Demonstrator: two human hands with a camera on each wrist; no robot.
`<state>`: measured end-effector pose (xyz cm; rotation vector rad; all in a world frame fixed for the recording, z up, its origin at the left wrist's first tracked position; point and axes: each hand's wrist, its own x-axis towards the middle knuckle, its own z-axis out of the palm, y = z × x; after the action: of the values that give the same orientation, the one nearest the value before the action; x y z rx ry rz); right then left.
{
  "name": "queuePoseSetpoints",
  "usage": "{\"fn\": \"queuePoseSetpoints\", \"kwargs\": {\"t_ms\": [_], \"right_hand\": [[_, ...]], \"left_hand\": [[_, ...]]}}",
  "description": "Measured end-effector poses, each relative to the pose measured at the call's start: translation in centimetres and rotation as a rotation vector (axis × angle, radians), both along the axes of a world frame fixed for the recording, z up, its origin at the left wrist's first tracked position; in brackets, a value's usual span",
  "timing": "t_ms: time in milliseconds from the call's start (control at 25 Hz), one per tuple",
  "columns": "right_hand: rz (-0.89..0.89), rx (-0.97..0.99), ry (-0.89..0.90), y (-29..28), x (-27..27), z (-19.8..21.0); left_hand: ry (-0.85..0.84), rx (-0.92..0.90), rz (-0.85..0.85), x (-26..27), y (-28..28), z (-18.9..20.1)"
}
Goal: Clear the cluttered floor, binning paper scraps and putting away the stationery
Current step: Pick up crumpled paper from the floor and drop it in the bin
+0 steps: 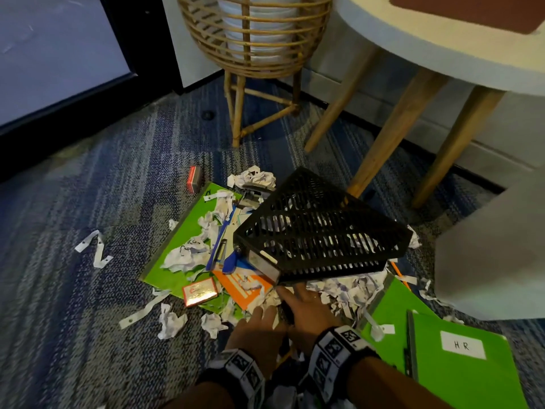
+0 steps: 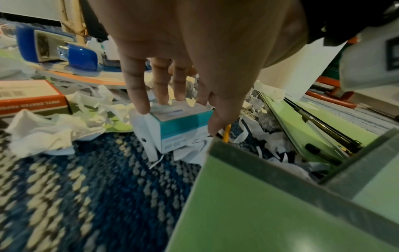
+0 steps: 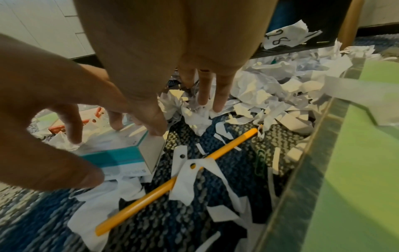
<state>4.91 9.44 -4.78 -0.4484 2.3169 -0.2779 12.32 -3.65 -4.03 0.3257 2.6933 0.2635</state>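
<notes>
Clearing barely begun, I judge: left hand (image 2: 194, 56) grasps teal box (image 2: 183, 122); right hand (image 3: 172, 51) released over scraps (image 3: 270, 95) ahead.

crumpled paper scraps (image 3: 270, 95), rough woven carpet (image 1: 97, 184)
</notes>
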Motion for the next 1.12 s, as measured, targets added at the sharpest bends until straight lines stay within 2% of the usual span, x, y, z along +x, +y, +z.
{"fn": "queuePoseSetpoints", "kwargs": {"t_ms": [280,400,520,600,680,760,800,880,960,1120], "right_hand": [[0.001,0.055,0.01,0.3,0.5,0.3],[0.023,0.087,-0.016,0.8,0.3,0.3],[-0.04,0.02,0.034,0.9,0.1,0.8],[-0.11,0.024,0.155,1.0,0.0,1.3],[-0.186,0.113,0.233,1.3,-0.1,1.5],[-0.227,0.173,0.237,1.9,-0.3,1.0],[-0.238,0.15,0.202,2.1,-0.3,0.5],[-0.237,0.056,0.045,2.0,0.0,-0.3],[-0.181,0.033,-0.083,1.2,0.4,-0.9],[-0.179,0.086,-0.063,-0.2,1.4,-1.2]], "left_hand": [[0.086,0.039,0.041,-0.7,-2.5,0.3],[0.053,0.017,0.237,-2.9,-5.0,1.9],[0.26,-0.051,0.45,-5.2,-8.7,2.8],[0.344,-0.067,0.582,-6.4,-11.9,1.3],[0.119,-0.11,0.607,-6.8,-14.9,-0.4],[-0.124,-0.127,0.518,-6.8,-16.8,-2.1],[-0.171,-0.129,0.473,-6.5,-17.1,-2.6],[-0.143,-0.076,0.46,-5.8,-17.4,-3.1],[-0.154,-0.006,0.518,-5.3,-17.6,-2.7],[-0.136,0.017,0.57,-4.4,-17.3,-1.9]]}}
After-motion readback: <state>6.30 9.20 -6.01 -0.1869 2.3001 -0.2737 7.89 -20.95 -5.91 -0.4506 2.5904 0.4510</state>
